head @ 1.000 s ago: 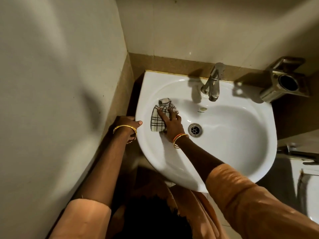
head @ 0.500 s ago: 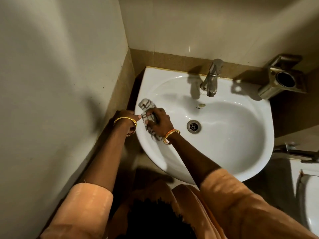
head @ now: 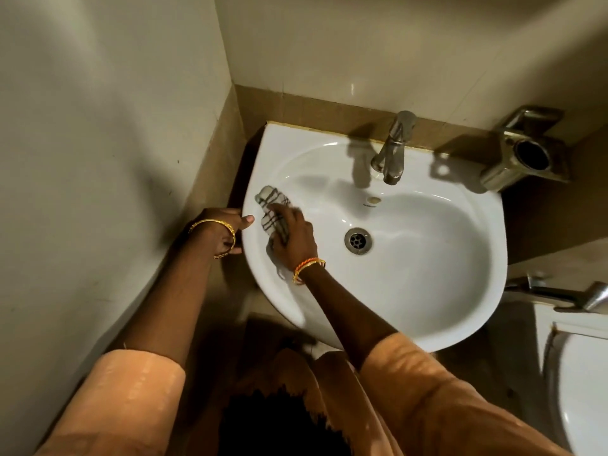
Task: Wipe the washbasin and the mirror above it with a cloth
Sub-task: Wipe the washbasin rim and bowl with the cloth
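A white washbasin [head: 427, 291] hangs on the wall in front of me, with a metal drain [head: 358, 240] in its middle. My right hand [head: 294, 236] presses a white cloth with dark checks [head: 273, 209] against the basin's inner left slope. Part of the cloth sticks out beyond my fingers toward the rim. My left hand [head: 220, 230] grips the basin's left outer edge, thumb on the rim. No mirror is in view.
A chrome tap [head: 393, 149] stands at the basin's back. A metal holder [head: 526, 153] is fixed to the wall at the right. A tiled wall runs close along the left. A white toilet [head: 582, 390] and a metal spray handle [head: 566, 294] sit at the lower right.
My right hand slid the cloth from the inner bowl out to the left rim, then slightly back inward and up the slope. My left hand stayed on the basin's edge.
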